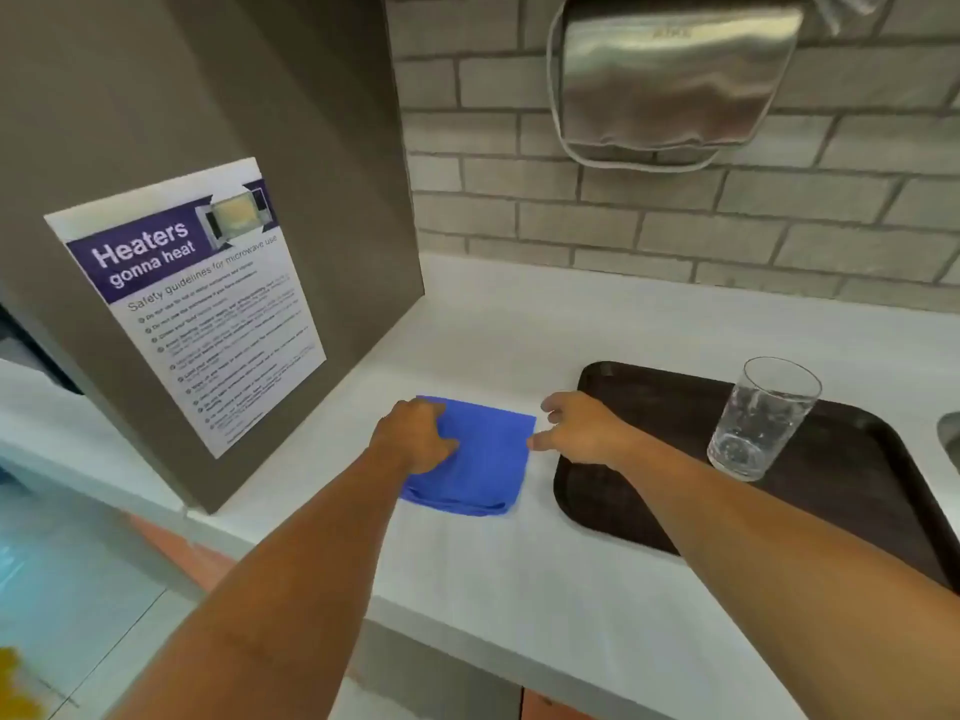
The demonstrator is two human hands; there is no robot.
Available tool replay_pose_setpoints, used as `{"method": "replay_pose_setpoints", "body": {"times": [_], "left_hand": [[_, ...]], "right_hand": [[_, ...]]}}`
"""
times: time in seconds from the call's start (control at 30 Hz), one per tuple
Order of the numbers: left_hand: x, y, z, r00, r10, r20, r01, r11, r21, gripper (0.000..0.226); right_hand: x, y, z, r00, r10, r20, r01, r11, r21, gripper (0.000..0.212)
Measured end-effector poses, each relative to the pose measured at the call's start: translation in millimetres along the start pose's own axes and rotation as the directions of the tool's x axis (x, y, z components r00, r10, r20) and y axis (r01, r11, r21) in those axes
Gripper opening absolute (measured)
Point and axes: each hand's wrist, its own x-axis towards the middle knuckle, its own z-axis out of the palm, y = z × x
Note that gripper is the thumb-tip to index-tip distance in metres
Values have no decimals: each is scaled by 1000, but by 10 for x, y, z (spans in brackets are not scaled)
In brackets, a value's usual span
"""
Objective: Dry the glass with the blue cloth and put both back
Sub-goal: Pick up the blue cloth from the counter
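Note:
A folded blue cloth point(485, 462) lies flat on the white counter point(519, 574). My left hand point(415, 433) rests on its left half, fingers curled into the fabric. My right hand point(579, 426) hovers at the cloth's right edge with fingers apart, thumb tip touching the corner. A clear glass point(758, 418) stands upright on the dark brown tray point(649, 402) to the right, with water droplets on its wall.
A grey cabinet side panel point(218, 96) with a microwave safety poster point(197, 304) stands to the left of the cloth. A steel dispenser point(670, 75) hangs on the brick wall behind. A sink edge point(950, 433) shows at far right.

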Motion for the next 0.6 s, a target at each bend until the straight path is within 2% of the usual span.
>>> {"method": "replay_pose_setpoints", "body": {"times": [0.1, 0.33, 0.47, 0.6], "left_hand": [[18, -112, 63, 999, -5, 39, 3, 999, 46, 72], [81, -286, 170, 998, -5, 67, 1, 998, 61, 79], [140, -301, 202, 999, -4, 52, -2, 992, 123, 84], [206, -294, 217, 999, -37, 33, 35, 998, 50, 87]], "right_hand": [[90, -26, 158, 999, 20, -31, -23, 995, -93, 77], [331, -6, 418, 995, -29, -93, 0, 953, -303, 42], [445, -35, 453, 996, -31, -82, 2, 942, -336, 46], [523, -61, 494, 998, 14, -67, -41, 910, -412, 44]]}}
